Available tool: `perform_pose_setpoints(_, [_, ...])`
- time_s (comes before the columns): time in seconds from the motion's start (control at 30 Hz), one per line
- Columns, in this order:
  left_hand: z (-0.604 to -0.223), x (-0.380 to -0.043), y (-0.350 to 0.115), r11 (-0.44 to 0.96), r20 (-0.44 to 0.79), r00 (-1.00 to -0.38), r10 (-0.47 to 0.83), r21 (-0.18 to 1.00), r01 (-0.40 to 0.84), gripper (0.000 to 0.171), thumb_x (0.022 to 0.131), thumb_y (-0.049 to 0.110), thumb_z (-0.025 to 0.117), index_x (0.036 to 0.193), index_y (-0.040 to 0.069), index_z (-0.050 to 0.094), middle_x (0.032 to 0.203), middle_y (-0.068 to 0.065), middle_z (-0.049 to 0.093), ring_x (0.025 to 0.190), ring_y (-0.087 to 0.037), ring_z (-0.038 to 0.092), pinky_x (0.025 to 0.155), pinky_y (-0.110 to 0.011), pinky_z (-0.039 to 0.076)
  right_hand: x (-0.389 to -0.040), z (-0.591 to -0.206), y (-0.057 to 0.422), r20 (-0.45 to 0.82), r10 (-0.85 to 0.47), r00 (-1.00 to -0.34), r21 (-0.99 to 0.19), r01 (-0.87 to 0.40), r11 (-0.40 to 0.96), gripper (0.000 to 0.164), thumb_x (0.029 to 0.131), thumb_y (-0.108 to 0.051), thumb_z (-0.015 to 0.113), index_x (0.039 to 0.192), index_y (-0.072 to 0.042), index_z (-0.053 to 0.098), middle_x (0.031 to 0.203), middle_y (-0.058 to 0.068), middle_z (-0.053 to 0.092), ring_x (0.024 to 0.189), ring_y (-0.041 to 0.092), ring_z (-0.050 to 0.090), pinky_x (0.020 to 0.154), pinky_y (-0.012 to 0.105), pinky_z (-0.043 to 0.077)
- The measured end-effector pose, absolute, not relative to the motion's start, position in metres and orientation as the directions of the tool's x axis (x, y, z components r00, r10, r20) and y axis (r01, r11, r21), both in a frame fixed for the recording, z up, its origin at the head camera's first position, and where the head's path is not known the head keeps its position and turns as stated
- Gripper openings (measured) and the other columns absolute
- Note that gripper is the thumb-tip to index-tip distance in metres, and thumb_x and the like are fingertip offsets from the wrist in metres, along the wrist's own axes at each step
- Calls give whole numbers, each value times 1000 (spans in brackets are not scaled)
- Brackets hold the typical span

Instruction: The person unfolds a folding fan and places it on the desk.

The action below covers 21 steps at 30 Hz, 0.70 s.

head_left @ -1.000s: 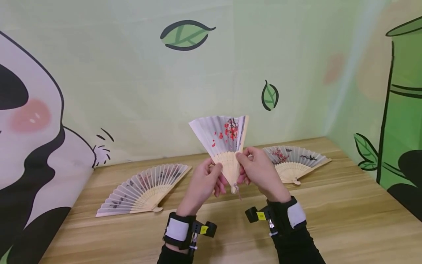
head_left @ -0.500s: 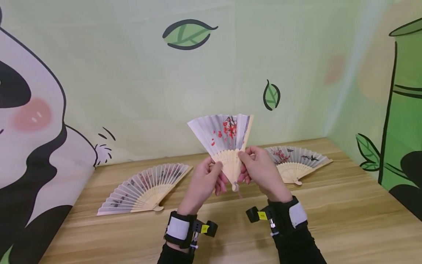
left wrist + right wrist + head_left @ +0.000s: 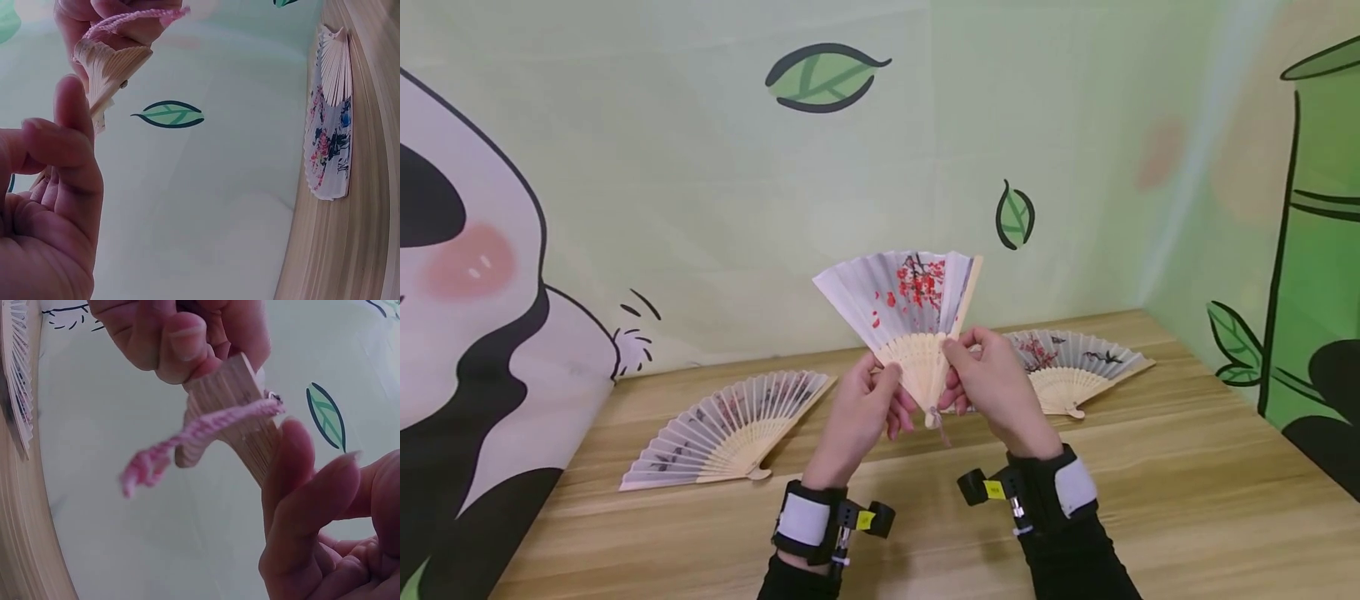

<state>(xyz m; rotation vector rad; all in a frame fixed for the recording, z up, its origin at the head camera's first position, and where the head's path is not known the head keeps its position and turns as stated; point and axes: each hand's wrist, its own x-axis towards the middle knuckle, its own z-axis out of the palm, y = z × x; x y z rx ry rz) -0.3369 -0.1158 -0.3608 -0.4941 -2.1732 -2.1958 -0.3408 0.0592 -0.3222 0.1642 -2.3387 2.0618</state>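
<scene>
A folding fan, partly spread, is held upright above the table between both hands. Its pale leaf carries red blossoms, and its ribs are light wood. My left hand pinches the left edge of the ribs between thumb and fingers. On the other edge, my right hand pinches the guard stick, thumb in front. A pink cord dangles from the pivot, plain in the right wrist view. In the left wrist view, the fingers curl by the ribs.
On the wooden table, a spread fan lies at the left. Another spread fan lies at the right, partly hidden behind the right hand. A printed backdrop with a panda and leaves rises behind the table.
The held fan has spread wider: its right guard stick has swung to the right and its left edge slightly to the left. Both hands keep their hold; the table fans stay put.
</scene>
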Motion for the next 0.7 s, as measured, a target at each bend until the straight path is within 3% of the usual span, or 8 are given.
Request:
perform_pose_setpoints(0.3, [-362,-336,-116,-46,249,-947,204,968,245,28,105,15,42,130,9,51,76,-23,62,50,-20,58,41,-25,42,-342,-325,58,83,-41,-996,-987,-88,135,20,102,-17,49,106,2,43,68,12,58,50,21,62,42,27,50])
perform_pose_setpoints(0.53, [-364,-335,-117,-53,252,-948,195,968,246,28,105,15,43,131,9,51,75,-18,62,52,-27,59,41,-25,42,-343,-326,58,57,-46,-997,-992,-62,111,21,103,-19,48,106,1,44,69,12,58,50,21,63,43,28,50])
perform_pose_setpoints(0.7, [-361,-335,-117,-53,236,-952,193,972,230,28,105,15,43,131,7,51,75,-18,62,51,-23,59,41,-25,42,-343,-326,60,59,-60,-996,-993,-65,99,20,103,-19,47,106,1,44,69,13,59,51,23,64,43,29,51])
